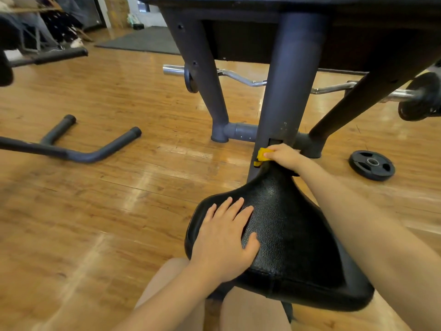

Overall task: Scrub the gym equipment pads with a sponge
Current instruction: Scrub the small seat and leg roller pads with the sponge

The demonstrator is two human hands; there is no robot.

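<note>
Hands on the black textured leather seat pad (286, 235)

The left hand (226, 237) lay flat, fingers straight, on the pad's left side at about 7 o'clock. Farther off, at 12 o'clock on the pad's narrow tip, the right hand (284, 155) curled round a yellow sponge (261, 156) (partly hidden), touching the dark grey metal post (286, 91). A black weight plate (371, 165) lay at 3 o'clock.

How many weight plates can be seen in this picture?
3: one flat on the floor, one on the barbell's right end, one behind the frame's left leg. Others may be hidden.
</note>
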